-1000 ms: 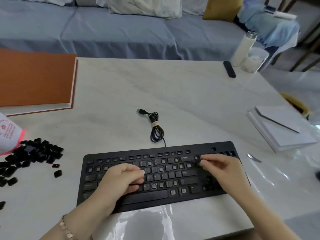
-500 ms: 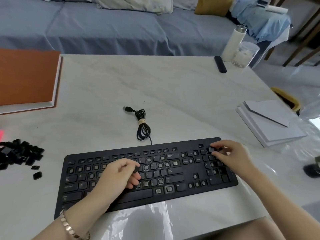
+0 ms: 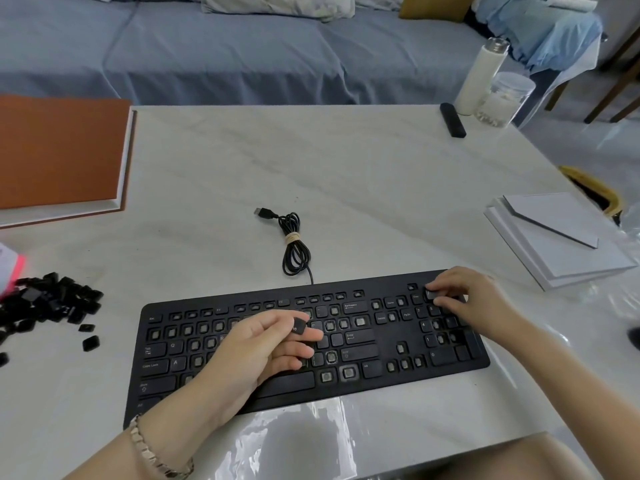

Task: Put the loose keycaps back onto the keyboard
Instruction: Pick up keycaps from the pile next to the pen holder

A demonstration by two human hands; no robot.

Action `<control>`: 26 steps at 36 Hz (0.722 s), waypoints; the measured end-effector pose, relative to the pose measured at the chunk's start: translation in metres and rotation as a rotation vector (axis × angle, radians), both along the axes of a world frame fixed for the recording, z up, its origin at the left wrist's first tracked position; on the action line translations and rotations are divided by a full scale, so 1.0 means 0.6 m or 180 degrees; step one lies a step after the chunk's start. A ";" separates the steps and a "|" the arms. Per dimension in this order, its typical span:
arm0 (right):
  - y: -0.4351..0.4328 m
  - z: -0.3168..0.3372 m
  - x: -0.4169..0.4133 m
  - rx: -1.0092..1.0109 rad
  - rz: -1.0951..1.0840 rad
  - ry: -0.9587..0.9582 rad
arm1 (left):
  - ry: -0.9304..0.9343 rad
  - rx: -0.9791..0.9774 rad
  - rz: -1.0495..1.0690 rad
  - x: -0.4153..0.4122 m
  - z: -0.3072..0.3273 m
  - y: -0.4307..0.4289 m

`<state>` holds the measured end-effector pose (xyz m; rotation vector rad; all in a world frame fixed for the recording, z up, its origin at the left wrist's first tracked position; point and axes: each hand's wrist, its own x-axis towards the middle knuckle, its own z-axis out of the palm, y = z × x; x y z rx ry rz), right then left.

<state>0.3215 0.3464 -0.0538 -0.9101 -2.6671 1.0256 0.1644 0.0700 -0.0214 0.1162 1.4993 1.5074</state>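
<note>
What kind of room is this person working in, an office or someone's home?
Most likely a home living room. A blue-covered sofa with pillows runs behind the pale marble-look table, and a white bottle stands at its far right corner.

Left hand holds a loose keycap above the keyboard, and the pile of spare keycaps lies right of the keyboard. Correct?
No: in the head view the pile of spare keycaps lies left of the keyboard, not right. The left hand does hold a loose keycap above it.
</note>
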 end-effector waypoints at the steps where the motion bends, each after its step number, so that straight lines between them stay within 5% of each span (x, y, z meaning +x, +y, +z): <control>1: 0.002 -0.001 -0.001 -0.0008 -0.0033 -0.0052 | -0.0023 0.0042 -0.0014 0.001 0.001 0.000; 11: 0.007 0.003 -0.016 0.0267 -0.0004 -0.0585 | -0.0111 0.0119 0.0037 0.005 0.000 0.003; 26: -0.001 0.009 -0.006 -0.0299 -0.0015 -0.0117 | 0.0358 -0.0447 0.0231 0.000 -0.024 0.004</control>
